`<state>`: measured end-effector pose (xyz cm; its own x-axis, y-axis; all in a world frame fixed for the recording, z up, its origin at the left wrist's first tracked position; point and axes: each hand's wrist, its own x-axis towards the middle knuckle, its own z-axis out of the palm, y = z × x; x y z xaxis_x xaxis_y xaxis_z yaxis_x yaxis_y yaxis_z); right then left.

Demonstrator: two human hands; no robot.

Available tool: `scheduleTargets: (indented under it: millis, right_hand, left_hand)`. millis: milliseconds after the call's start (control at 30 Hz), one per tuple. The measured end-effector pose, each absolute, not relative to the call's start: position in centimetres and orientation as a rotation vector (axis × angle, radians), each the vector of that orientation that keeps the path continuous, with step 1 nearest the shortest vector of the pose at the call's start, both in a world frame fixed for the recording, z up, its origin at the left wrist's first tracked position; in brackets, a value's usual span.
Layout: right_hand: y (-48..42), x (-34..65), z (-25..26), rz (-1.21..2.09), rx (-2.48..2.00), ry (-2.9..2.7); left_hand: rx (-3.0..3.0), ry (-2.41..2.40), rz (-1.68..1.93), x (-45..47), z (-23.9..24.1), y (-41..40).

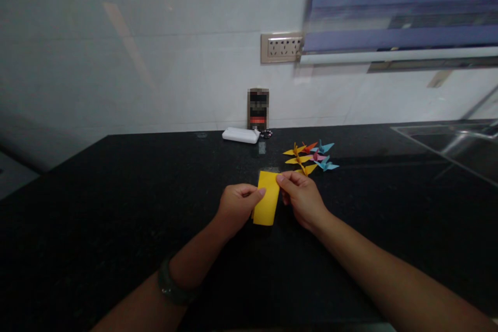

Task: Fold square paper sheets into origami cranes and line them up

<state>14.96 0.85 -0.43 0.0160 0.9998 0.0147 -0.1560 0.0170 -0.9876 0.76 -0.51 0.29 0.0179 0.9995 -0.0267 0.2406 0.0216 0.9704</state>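
Our left hand (237,207) and our right hand (307,201) both pinch the yellow paper (266,208) between thumb and fingers; we hold it over the black counter (155,176), near the folded birds (299,160).

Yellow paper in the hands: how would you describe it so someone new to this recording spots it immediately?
Find the black countertop, then the left hand and right hand close together over it. The yellow paper is the rectangle held between them. Unlike the small, pointed paper cranes lying beyond, some also yellow, it has long, straight edges and is held.
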Motion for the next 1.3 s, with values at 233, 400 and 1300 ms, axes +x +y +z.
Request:
scheduleTargets:
  millis: [233,400,1300]
  right_hand:
    - [0.7,15.5,0.0,1.298,-1.152,-1.497]
    - [0.5,15.2,-0.6,1.232,-1.147,-1.613]
    - [0.0,14.6,-0.9,1.38,-1.159,-1.498]
  left_hand:
    - [1.234,1.17,1.043,0.7,0.3,-0.4]
    - [1.297,1.187,1.082,0.4,0.1,-0.2]
    - [1.155,1.282,1.345,0.5,0.1,-0.2]
